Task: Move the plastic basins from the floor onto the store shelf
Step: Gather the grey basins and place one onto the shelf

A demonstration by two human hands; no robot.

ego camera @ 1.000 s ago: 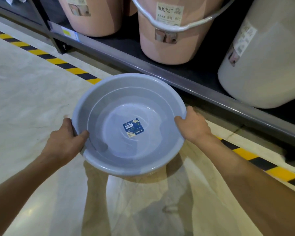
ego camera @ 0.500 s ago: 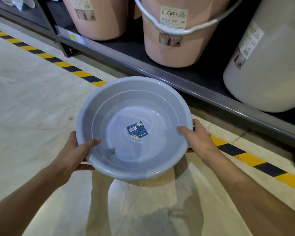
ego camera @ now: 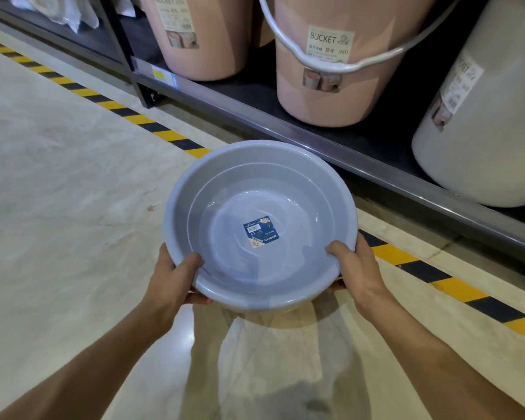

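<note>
Left hand (ego camera: 176,277) and right hand (ego camera: 356,268) clamp opposite sides of the round blue-grey plastic basin (ego camera: 259,228), thumbs hooked over its rim. It's carried level, off the floor (ego camera: 58,207), short of the dark metal shelf's (ego camera: 331,147) front edge.

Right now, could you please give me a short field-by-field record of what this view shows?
held item: blue-grey plastic basin, upright, empty, blue label inside
left hand: grips near rim, thumb inside
right hand: grips near rim, thumb inside
basin position: above the floor, in front of the shelf
on shelf: two pink buckets, one white bucket
</note>
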